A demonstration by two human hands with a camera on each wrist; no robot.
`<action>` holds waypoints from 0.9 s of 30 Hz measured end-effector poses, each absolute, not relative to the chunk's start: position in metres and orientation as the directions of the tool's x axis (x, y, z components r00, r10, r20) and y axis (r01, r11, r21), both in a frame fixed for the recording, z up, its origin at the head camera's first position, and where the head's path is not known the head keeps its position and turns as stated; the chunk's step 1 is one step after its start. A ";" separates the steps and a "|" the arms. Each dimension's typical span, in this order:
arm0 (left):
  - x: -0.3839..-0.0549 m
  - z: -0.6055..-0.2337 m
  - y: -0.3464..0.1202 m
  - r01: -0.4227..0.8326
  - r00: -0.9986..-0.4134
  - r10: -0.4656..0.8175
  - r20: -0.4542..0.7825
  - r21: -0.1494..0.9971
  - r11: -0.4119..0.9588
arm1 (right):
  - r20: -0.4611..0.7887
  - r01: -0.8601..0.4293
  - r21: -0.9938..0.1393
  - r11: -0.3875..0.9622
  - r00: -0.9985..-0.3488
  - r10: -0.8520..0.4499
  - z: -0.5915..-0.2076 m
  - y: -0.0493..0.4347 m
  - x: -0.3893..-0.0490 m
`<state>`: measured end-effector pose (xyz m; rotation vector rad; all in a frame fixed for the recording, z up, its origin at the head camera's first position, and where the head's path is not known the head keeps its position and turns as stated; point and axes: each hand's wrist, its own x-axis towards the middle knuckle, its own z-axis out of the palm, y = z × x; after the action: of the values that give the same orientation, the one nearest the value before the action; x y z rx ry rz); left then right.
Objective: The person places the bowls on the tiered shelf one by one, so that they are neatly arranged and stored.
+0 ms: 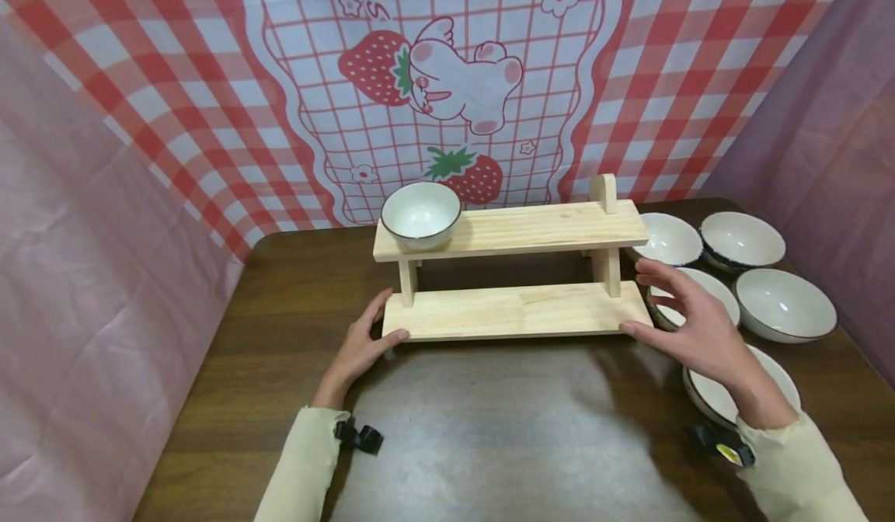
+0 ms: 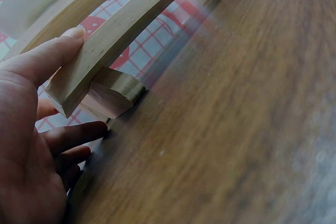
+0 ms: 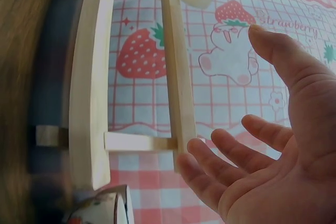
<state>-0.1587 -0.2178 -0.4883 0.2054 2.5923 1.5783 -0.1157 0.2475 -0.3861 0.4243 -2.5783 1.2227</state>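
- Pale wood forms the two-tier stand [image 1: 517,310], which in the head view stands on the brown surface [image 1: 475,436], before a red-and-white checked cloth [image 1: 699,48] printed with strawberries.
- Also in the head view, a dark-rimmed white bowl [image 1: 422,215] sits upright at the left end of the upper board; five more bowls [image 1: 786,301] are grouped beyond the stand's right end.
- At the stand's lower left corner, the left hand [image 1: 356,347] has its thumb on the front edge and fingers around the end; the right hand [image 1: 699,335] is spread by the opposite corner, overlapping one bowl in the view.
- The left wrist view shows the left hand grasping the lower board's end, thumb on its face, an index finger behind; the remaining fingers extend near a wooden foot.
- In the right wrist view the right hand is released, palm open and fingers loosely bent beside the stand's end; whether a fingertip touches the wood cannot be told. Part of a patterned bowl shows at the bottom.
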 end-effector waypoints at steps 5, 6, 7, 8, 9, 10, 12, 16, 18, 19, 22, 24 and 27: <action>-0.159 -0.488 -0.218 0.064 -0.987 0.163 -0.013 0.888 0.456 | 0.362 -0.377 -0.706 0.600 -0.920 -0.151 -0.390 0.256 -0.110; -0.159 -0.489 -0.218 0.064 -0.986 0.164 -0.013 0.887 0.457 | 0.363 -0.376 -0.707 0.599 -0.920 -0.148 -0.391 0.257 -0.109; -0.159 -0.489 -0.218 0.064 -0.986 0.165 -0.014 0.886 0.458 | 0.364 -0.374 -0.708 0.599 -0.920 -0.144 -0.392 0.259 -0.108; -0.159 -0.489 -0.218 0.063 -0.986 0.165 -0.015 0.886 0.460 | 0.365 -0.372 -0.710 0.598 -0.920 -0.139 -0.393 0.260 -0.106; -0.159 -0.489 -0.218 0.062 -0.986 0.166 -0.017 0.885 0.462 | 0.367 -0.372 -0.711 0.596 -0.920 -0.137 -0.394 0.262 -0.105; -0.159 -0.489 -0.218 0.061 -0.986 0.167 -0.019 0.885 0.462 | 0.367 -0.371 -0.712 0.596 -0.920 -0.134 -0.395 0.263 -0.104; -0.159 -0.489 -0.219 0.059 -0.986 0.167 -0.022 0.886 0.460 | 0.368 -0.371 -0.716 0.591 -0.920 -0.131 -0.397 0.266 -0.102; -0.159 -0.490 -0.219 0.057 -0.986 0.165 -0.022 0.887 0.459 | 0.359 -0.353 -0.714 0.604 -0.926 -0.117 -0.401 0.272 -0.099; -0.159 -0.490 -0.218 0.056 -0.986 0.163 -0.022 0.888 0.457 | 0.354 -0.340 -0.709 0.618 -0.929 -0.105 -0.403 0.274 -0.098; -0.159 -0.490 -0.218 0.055 -0.986 0.163 -0.023 0.888 0.457 | 0.353 -0.336 -0.707 0.622 -0.930 -0.101 -0.404 0.275 -0.098; -0.158 -0.490 -0.218 0.053 -0.987 0.161 -0.024 0.888 0.457 | 0.360 -0.334 -0.699 0.633 -0.928 -0.092 -0.407 0.279 -0.095; -0.158 -0.489 -0.218 0.054 -0.987 0.162 -0.024 0.887 0.459 | 0.374 -0.345 -0.695 0.631 -0.923 -0.092 -0.409 0.282 -0.093; -0.159 -0.490 -0.218 0.055 -0.987 0.162 -0.022 0.887 0.459 | 0.389 -0.354 -0.692 0.629 -0.917 -0.089 -0.411 0.286 -0.090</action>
<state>-0.1587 -0.2180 -0.4897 0.1939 2.5939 1.5699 -0.0902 0.2861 -0.4114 0.3564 -2.5358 1.1767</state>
